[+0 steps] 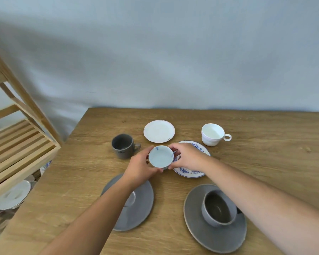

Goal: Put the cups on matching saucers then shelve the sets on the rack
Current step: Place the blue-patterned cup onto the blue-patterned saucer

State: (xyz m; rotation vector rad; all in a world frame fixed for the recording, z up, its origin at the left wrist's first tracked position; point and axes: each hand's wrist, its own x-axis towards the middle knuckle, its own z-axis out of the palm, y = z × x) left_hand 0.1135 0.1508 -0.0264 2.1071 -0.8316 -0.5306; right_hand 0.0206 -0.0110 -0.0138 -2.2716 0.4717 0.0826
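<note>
My left hand (140,167) and my right hand (187,156) both grip a small white cup with blue marks (160,156), held just left of a blue-flowered saucer (191,173). A dark grey mug (122,145) stands to the left on the table. A plain white saucer (159,131) and a white cup (212,134) sit further back. Near me, a grey cup (218,207) rests on a grey saucer (215,234). A second grey saucer (138,208) lies under my left forearm.
The wooden rack (20,142) with slatted shelves stands at the left, beside the table's left edge. White plates (13,196) lie below it on a lower level. The wooden table (265,162) ends at a pale wall behind.
</note>
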